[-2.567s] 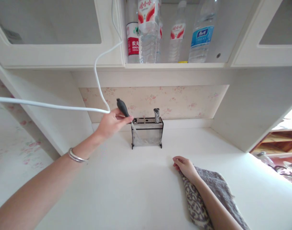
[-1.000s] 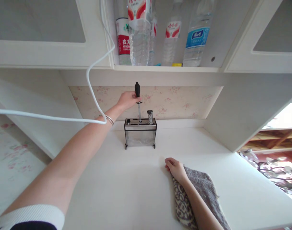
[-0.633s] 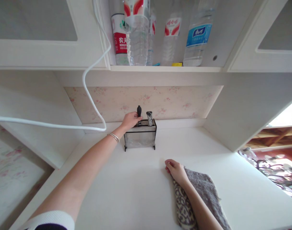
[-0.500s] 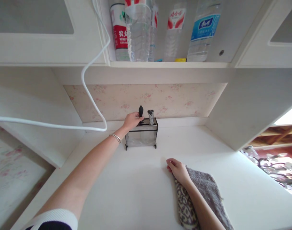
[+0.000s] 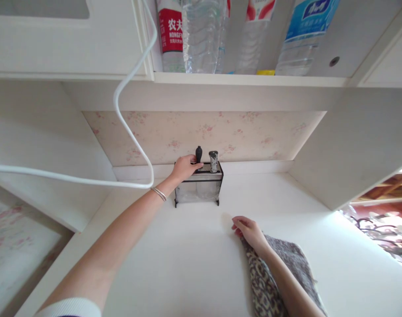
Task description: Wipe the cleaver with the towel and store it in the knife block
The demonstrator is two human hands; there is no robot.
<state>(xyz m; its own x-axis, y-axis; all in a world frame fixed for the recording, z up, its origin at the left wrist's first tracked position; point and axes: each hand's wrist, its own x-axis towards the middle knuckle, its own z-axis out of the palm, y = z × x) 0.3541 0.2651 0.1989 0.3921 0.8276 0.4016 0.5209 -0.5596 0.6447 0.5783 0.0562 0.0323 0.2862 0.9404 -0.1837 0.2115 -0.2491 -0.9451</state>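
Observation:
My left hand reaches to the back of the white counter. It is closed, thumb and fingers around the base of a black-handled utensil standing in a clear holder with a black frame. Beside that handle rises a second one, grey and mottled. The blades, if any, cannot be made out. Nearer to me and to the right, my right hand is closed, its curled fingers at the corner of a grey cloth with a leopard-print side. The palm hides part of that corner.
A white cable hangs in front on the left. Overhead, a cabinet shelf holds several plastic bottles. White side panels flank the counter, and flowered wallpaper covers the back wall.
The view has shifted closer and slightly lower, so the bottles are cut off higher up. Both hands keep nearly the same places relative to the holder and the cloth.

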